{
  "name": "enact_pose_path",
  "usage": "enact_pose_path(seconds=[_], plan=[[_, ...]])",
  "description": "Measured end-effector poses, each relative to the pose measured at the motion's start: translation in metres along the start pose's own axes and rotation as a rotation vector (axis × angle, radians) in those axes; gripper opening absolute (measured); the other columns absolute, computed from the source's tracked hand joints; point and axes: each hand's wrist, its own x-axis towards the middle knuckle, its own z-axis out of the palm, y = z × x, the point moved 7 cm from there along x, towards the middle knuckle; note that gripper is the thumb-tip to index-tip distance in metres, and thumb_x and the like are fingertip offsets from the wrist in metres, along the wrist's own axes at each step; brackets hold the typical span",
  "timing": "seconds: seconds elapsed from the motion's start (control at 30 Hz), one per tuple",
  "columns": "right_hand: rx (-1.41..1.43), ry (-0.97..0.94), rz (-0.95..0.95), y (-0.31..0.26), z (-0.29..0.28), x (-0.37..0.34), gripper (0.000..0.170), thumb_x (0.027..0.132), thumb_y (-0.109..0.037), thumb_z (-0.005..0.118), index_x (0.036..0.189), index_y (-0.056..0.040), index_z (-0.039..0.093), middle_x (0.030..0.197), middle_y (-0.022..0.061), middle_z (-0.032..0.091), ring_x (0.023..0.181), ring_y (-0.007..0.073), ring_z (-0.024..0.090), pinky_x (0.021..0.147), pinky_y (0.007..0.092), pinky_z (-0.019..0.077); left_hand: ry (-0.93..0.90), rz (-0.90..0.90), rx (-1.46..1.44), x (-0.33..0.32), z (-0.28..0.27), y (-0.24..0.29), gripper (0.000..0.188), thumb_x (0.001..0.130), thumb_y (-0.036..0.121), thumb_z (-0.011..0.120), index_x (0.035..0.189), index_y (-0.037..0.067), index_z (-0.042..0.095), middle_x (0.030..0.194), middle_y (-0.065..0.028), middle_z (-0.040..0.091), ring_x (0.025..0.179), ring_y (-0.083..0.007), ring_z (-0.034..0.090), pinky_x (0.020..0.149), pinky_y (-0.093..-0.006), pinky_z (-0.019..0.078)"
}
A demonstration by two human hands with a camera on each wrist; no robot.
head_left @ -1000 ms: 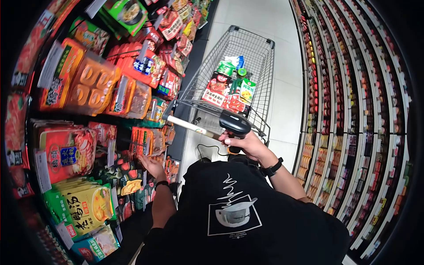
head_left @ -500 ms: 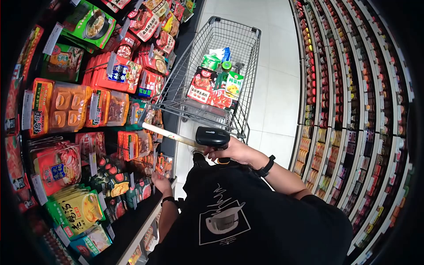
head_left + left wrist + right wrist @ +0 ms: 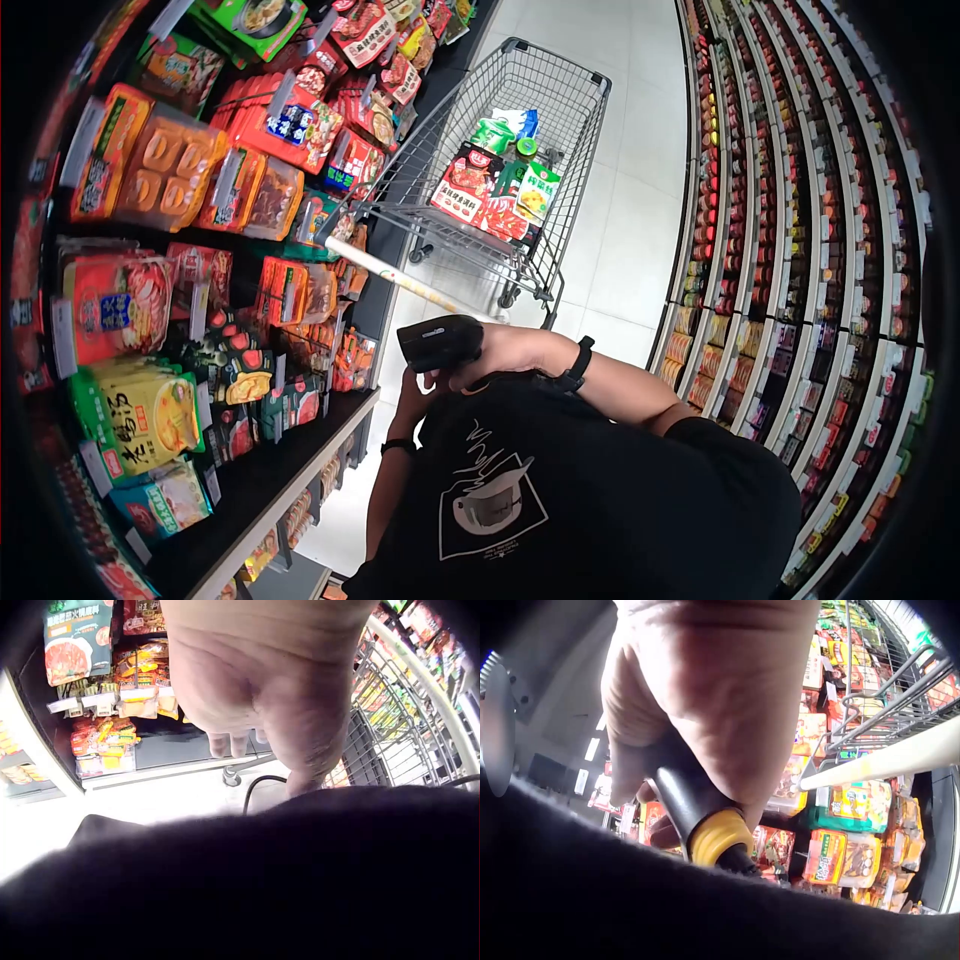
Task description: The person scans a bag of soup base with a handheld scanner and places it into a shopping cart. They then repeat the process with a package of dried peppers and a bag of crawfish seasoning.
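My right hand (image 3: 505,355) grips a black barcode scanner (image 3: 440,342) in front of the dark shirt. In the right wrist view, the fingers wrap its black handle (image 3: 690,787), which ends in a yellow collar (image 3: 721,838). My left hand (image 3: 412,395) is just below the scanner head and partly hidden by it. Nothing shows in it in the left wrist view, where the fingers (image 3: 238,742) hang loosely. Ahead, the wire shopping cart (image 3: 425,190) has a pale handlebar (image 3: 400,277). Inside lie a red-and-black packet (image 3: 465,190), a green-and-white packet (image 3: 538,192) and a green-capped bottle (image 3: 525,148).
On the left, a shelf rack holds hanging and stacked food packets (image 3: 115,305), with price tags sticking out. Its lower edge (image 3: 290,490) runs beside the legs. Long curved rows of jars and packets (image 3: 740,250) line the right. A pale tiled floor (image 3: 625,210) lies between.
My left hand has come away from the shelf packets toward the body. My right hand has moved left and down with the scanner, which now overlaps the left hand.
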Motion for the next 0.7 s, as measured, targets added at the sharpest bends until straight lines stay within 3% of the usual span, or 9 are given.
enact_pose_path(seconds=[0.1, 0.13, 0.2, 0.23, 0.33, 0.43, 0.53, 0.67, 0.7], plan=[[-0.090, -0.065, -0.039, 0.012, 0.024, 0.004, 0.038, 0.092, -0.004, 0.082, 0.127, -0.0041, 0.068, 0.120, 0.0075, 0.074, 0.114, 0.0164, 0.068, 0.098, 0.0352, 0.0554, -0.068, 0.192, 0.203, -0.019, 0.006, 0.029, 0.095, 0.077, 0.025, 0.096, 0.154, 0.004, 0.045, 0.142, -0.0160, 0.060, 0.136, -0.0319, 0.060, 0.111, -0.0435, 0.0500], [-0.029, -0.048, -0.047, 0.019, 0.033, 0.004, 0.036, 0.092, -0.005, 0.081, 0.126, -0.0033, 0.068, 0.120, 0.0085, 0.074, 0.115, 0.0173, 0.068, 0.099, 0.0357, 0.0554, 0.016, 0.193, 0.218, -0.033, 0.004, 0.039, 0.079, 0.080, 0.031, 0.093, 0.147, 0.007, 0.059, 0.140, -0.0188, 0.064, 0.137, -0.0356, 0.059, 0.111, -0.0459, 0.0499], [0.093, -0.013, -0.061, 0.034, 0.049, 0.004, 0.033, 0.093, -0.006, 0.081, 0.123, -0.0016, 0.068, 0.119, 0.0106, 0.074, 0.117, 0.0191, 0.068, 0.101, 0.0368, 0.0552, -0.228, 0.113, 0.133, -0.042, 0.027, -0.037, 0.051, 0.086, 0.038, 0.086, 0.127, 0.010, 0.077, 0.144, -0.0245, 0.064, 0.138, -0.0412, 0.058, 0.113, -0.0500, 0.0484], [0.164, 0.010, -0.041, 0.043, 0.056, 0.003, 0.029, 0.094, -0.007, 0.081, 0.120, -0.0007, 0.068, 0.119, 0.0140, 0.073, 0.117, 0.0219, 0.068, 0.101, 0.0385, 0.0555, -0.249, 0.109, 0.342, -0.053, 0.030, -0.051, 0.036, 0.091, 0.043, 0.080, 0.108, 0.011, 0.085, 0.146, -0.0283, 0.062, 0.136, -0.0454, 0.058, 0.116, -0.0516, 0.0463], [0.204, 0.124, -0.099, 0.059, 0.075, -0.009, 0.026, 0.095, -0.008, 0.081, 0.117, -0.0027, 0.068, 0.123, 0.0166, 0.071, 0.111, 0.0235, 0.071, 0.100, 0.0402, 0.0571, -0.192, -0.035, 0.442, -0.100, 0.027, -0.091, 0.040, 0.090, 0.042, 0.082, 0.104, 0.004, 0.083, 0.142, -0.0278, 0.066, 0.136, -0.0434, 0.060, 0.117, -0.0463, 0.0459], [0.227, 0.220, -0.077, 0.080, 0.092, -0.023, 0.025, 0.093, -0.006, 0.082, 0.113, -0.0037, 0.067, 0.122, 0.0148, 0.072, 0.113, 0.0225, 0.071, 0.101, 0.0388, 0.0565, -0.046, -0.202, 0.224, -0.147, 0.011, -0.131, 0.045, 0.091, 0.043, 0.083, 0.103, 0.000, 0.081, 0.140, -0.0263, 0.068, 0.135, -0.0412, 0.062, 0.116, -0.0446, 0.0469], [0.158, 0.305, -0.041, 0.098, 0.108, -0.039, 0.031, 0.092, -0.003, 0.082, 0.118, -0.0038, 0.066, 0.122, 0.0129, 0.072, 0.116, 0.0226, 0.070, 0.103, 0.0387, 0.0560, -0.038, -0.275, 0.155, -0.192, 0.005, -0.158, 0.050, 0.092, 0.044, 0.083, 0.111, -0.002, 0.080, 0.139, -0.0242, 0.070, 0.130, -0.0374, 0.066, 0.113, -0.0424, 0.0494], [0.163, 0.382, -0.016, 0.118, 0.123, -0.054, 0.035, 0.091, -0.003, 0.083, 0.121, -0.0034, 0.065, 0.122, 0.0127, 0.072, 0.116, 0.0227, 0.070, 0.104, 0.0394, 0.0554, -0.121, -0.381, -0.060, -0.227, 0.013, -0.171, 0.054, 0.097, 0.043, 0.079, 0.127, -0.001, 0.076, 0.121, -0.0136, 0.079, 0.119, -0.0223, 0.071, 0.106, -0.0348, 0.0516], [0.177, 0.392, -0.013, 0.120, 0.126, -0.056, 0.034, 0.091, -0.003, 0.083, 0.121, -0.0032, 0.065, 0.122, 0.0130, 0.072, 0.116, 0.0228, 0.070, 0.104, 0.0395, 0.0554, -0.112, -0.369, -0.180, -0.230, 0.018, -0.169, 0.047, 0.100, 0.041, 0.075, 0.120, -0.001, 0.078, 0.104, -0.0070, 0.078, 0.101, -0.0157, 0.069, 0.093, -0.0320, 0.0522]])
